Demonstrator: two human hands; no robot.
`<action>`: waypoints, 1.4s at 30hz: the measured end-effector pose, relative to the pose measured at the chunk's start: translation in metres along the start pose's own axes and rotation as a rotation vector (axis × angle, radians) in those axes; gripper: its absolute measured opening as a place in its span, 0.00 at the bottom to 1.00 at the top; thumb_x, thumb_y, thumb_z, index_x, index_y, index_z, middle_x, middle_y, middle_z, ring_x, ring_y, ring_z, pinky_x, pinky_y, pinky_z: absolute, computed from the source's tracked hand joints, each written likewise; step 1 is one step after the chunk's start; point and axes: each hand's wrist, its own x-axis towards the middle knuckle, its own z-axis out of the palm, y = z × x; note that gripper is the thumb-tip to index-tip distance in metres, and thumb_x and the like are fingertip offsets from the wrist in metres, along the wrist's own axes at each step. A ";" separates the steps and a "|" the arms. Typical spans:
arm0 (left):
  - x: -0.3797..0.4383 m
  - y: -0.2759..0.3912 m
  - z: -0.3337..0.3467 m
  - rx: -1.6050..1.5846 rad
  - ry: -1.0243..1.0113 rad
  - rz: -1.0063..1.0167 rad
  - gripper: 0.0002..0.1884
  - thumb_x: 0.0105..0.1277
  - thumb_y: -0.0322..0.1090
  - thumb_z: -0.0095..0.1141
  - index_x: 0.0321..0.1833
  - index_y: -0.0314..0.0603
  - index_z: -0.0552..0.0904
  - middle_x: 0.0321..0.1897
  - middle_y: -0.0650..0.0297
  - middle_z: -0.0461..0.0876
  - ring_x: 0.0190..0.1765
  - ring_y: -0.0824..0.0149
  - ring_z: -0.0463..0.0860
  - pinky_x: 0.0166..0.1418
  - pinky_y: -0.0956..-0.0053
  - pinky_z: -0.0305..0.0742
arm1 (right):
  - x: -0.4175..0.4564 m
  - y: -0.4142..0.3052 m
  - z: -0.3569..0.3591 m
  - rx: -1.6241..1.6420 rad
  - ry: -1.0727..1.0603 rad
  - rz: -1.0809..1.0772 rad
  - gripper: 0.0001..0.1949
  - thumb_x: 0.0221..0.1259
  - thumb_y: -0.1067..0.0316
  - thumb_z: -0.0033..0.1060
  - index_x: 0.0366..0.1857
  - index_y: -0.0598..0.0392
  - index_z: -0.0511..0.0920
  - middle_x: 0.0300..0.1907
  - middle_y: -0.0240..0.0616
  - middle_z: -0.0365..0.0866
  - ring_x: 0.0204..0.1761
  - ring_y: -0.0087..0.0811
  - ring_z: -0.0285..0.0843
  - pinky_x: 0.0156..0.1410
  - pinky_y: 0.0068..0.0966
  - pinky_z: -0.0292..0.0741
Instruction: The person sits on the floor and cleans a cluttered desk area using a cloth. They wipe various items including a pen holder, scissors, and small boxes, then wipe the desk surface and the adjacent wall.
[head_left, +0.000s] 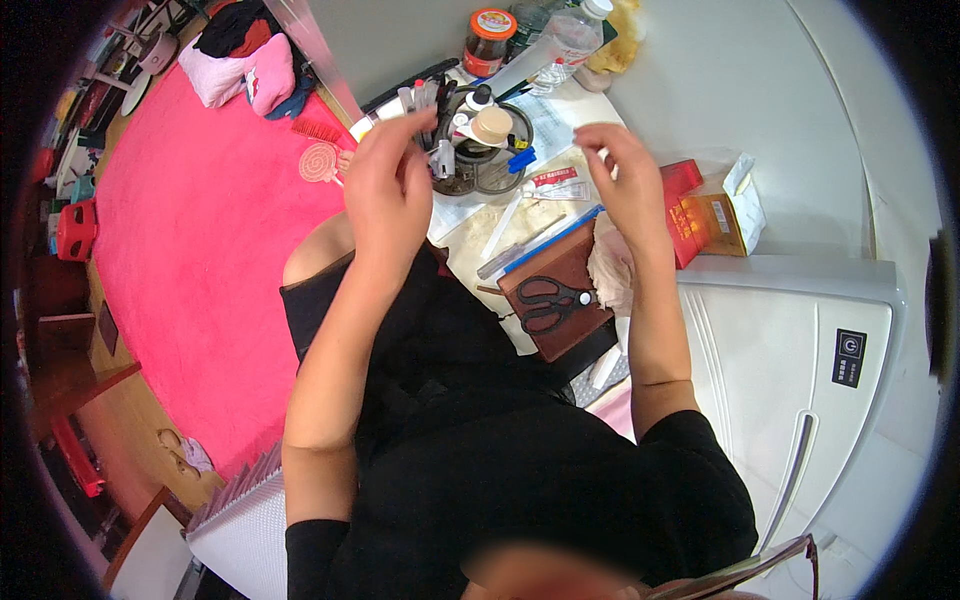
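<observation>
My left hand (390, 180) is raised beside a round dark desk organizer (487, 180), its thumb apart from the fingers. I see nothing in its grasp, though the fingertips overlap the pens behind. Over the table's right side hovers my right hand (626, 172), fingers bent and apart, with no visible object in it. The organizer holds a jar with a beige lid (492, 124), a black-capped bottle (478, 97) and a blue clip-like item (522, 159). Below the right hand lie black-handled scissors (551, 304) on a brown leather-like cover (570, 262). A white tube (559, 191) lies between the hands.
A lidded glass jar (487, 45) and a clear plastic bottle (574, 41) stand at the back. Boxes (701, 217) rest atop a white appliance (787, 360) at right. At left are a pink rug (202, 247), pillows (262, 71) and a red stool (77, 229).
</observation>
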 end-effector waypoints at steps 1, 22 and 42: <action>-0.009 0.002 -0.004 -0.012 -0.003 -0.013 0.21 0.63 0.14 0.53 0.56 0.38 0.89 0.44 0.54 0.90 0.45 0.54 0.89 0.51 0.66 0.82 | -0.007 0.008 0.007 -0.057 -0.061 -0.022 0.12 0.66 0.76 0.67 0.52 0.58 0.85 0.56 0.46 0.87 0.57 0.48 0.85 0.63 0.38 0.81; -0.084 0.029 0.012 -0.362 -0.279 -0.346 0.14 0.79 0.27 0.59 0.63 0.36 0.87 0.57 0.60 0.89 0.50 0.71 0.85 0.54 0.74 0.81 | -0.048 -0.051 -0.018 0.814 -0.199 0.318 0.17 0.84 0.68 0.52 0.69 0.58 0.77 0.60 0.36 0.86 0.54 0.21 0.80 0.58 0.23 0.78; -0.097 0.004 0.016 -0.508 -0.224 -0.506 0.17 0.82 0.27 0.57 0.70 0.35 0.82 0.61 0.60 0.83 0.52 0.74 0.83 0.59 0.76 0.79 | -0.031 -0.072 0.005 0.635 0.070 0.042 0.15 0.76 0.82 0.58 0.62 0.64 0.82 0.60 0.43 0.78 0.46 0.29 0.88 0.53 0.24 0.84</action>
